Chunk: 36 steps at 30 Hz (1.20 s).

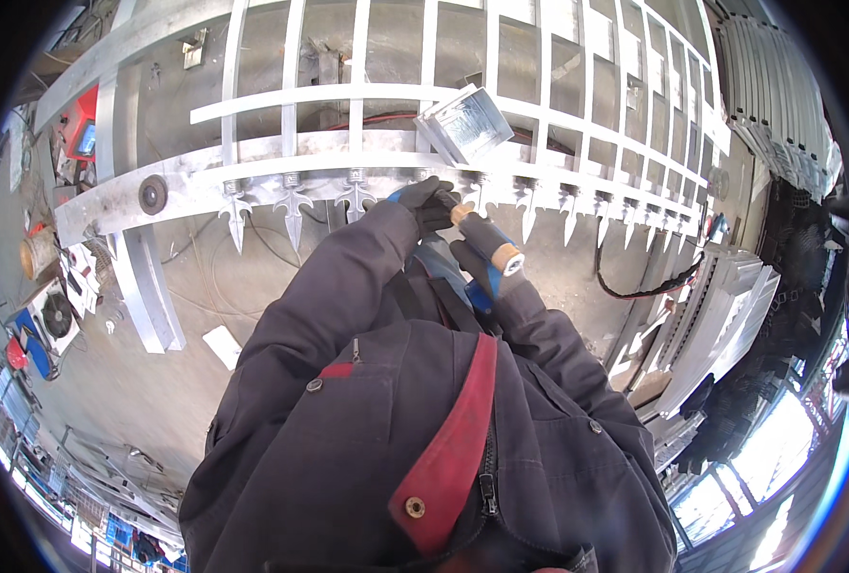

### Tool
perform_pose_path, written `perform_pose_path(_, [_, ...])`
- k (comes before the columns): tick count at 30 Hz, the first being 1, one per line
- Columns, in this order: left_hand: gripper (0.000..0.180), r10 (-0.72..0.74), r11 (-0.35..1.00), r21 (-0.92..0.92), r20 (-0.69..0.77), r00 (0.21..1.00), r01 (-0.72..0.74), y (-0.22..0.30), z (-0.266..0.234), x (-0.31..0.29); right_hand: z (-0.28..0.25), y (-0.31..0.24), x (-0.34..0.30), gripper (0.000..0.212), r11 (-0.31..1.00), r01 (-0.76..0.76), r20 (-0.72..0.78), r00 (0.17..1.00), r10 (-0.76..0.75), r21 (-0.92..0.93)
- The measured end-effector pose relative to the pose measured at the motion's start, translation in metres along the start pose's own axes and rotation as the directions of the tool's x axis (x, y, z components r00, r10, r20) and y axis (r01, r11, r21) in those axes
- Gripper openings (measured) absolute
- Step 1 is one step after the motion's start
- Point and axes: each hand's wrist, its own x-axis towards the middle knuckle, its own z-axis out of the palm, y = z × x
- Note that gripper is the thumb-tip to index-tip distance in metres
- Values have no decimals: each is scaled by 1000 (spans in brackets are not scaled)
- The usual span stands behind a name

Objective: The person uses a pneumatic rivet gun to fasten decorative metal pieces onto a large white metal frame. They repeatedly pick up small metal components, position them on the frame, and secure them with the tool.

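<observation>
Working at the fence panel (pixel 310 99), which spans the top of the frame, the person has both gloved hands near the middle of its lower edge. The left hand (pixel 424 204) is curled against that edge, just where one bar ends; its fingers hide what lies under them, so I cannot tell whether they grip a spear-shaped finial or only steady it. The right hand (pixel 468 260), just below and to its right, looks closed around a mallet (pixel 489 243) with a dark cylindrical head and tan ends, though the handle is out of sight.

Most of the row appears done: finials sit at the bar ends to the left of the hands, such as the leftmost finial (pixel 236 216), and more run on toward the right of the frame, such as the one just past the hands (pixel 529 212). The spot beneath the left hand seems to be the one in hand, and whether its finial is fully seated is hidden. How firmly the others are fixed cannot be told. An open box (pixel 464 124) rests tilted on the panel above the hands; its contents are unclear.
</observation>
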Motion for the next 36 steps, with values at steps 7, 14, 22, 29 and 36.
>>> perform_pose_path(7, [40,279,892,359,37,960,-273,61,99,1,-20,-95,5,23,906,-270,-199,917,345,326])
perform_pose_path(14, [45,413,563,794,-32,910,-228,105,115,19,-34,-133,-20,47,903,-155,-256,927,273,402])
perform_pose_path(22, [52,679,160,949,93,728,-270,71,66,-44,-52,-95,-76,37,794,-234,-319,824,468,561])
perform_pose_path(29, [42,448,275,942,53,893,-193,-33,39,-51,-81,-25,-77,34,752,-373,-226,798,559,544])
perform_pose_path(36, [58,421,344,932,-44,906,-115,-80,41,35,-130,48,-42,38,869,-450,-33,884,465,204])
